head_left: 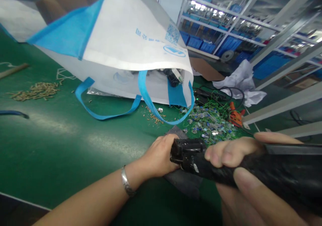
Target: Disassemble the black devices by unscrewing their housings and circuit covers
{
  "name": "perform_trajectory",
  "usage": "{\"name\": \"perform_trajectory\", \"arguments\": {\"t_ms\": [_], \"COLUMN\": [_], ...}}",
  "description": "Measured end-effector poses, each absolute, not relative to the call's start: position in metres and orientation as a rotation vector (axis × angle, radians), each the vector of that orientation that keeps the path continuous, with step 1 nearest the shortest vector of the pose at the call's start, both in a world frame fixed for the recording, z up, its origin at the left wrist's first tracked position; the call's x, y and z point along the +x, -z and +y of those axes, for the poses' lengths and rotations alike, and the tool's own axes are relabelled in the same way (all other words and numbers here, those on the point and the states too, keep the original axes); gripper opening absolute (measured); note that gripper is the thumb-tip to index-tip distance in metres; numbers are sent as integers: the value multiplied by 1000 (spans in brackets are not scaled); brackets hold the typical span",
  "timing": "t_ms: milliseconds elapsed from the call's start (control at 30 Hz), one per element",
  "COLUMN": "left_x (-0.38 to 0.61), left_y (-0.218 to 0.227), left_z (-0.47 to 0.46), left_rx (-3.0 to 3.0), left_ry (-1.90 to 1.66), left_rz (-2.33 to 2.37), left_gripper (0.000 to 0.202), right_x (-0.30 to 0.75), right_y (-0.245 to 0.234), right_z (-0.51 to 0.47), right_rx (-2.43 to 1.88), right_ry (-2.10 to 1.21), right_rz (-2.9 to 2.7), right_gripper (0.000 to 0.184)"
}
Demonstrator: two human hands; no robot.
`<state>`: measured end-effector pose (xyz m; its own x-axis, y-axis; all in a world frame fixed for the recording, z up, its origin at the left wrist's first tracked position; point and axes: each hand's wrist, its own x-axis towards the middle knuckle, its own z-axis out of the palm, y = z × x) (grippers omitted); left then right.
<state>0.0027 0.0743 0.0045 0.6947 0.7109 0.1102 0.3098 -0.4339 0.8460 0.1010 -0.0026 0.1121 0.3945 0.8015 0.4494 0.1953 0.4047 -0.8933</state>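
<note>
My right hand [241, 159] is wrapped round a black handheld tool [279, 169] with a long, rounded, scuffed body, which reaches in from the right edge. At the tool's front end sits a black boxy piece [188, 148]; whether it belongs to the tool I cannot tell. My left hand [161, 155], a silver bracelet at its wrist, is closed right against this piece. Its fingertips and whatever they grip are hidden behind the black piece. Under both hands lies a dark grey cloth or pad [184, 184] on the green tabletop [75, 159].
A large white and blue bag [130, 28] lies with its mouth towards me, a black part [174, 76] inside. Brass-coloured screws are heaped [37, 91] at left. Right of the bag are tangled green wires with small clear pieces [208, 122], an orange tool [235, 114] and crumpled paper [241, 80].
</note>
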Motion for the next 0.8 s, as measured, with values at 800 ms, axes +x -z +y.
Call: {"name": "perform_trajectory", "arguments": {"t_ms": [800], "left_x": [1], "left_y": [1], "left_z": [75], "left_rx": [2069], "left_ry": [-566], "left_rz": [806], "left_gripper": [44], "right_x": [94], "right_y": [-121], "right_z": [11], "right_rx": [-1214], "right_ry": [-437], "right_rz": [-1373], "right_gripper": [28]}}
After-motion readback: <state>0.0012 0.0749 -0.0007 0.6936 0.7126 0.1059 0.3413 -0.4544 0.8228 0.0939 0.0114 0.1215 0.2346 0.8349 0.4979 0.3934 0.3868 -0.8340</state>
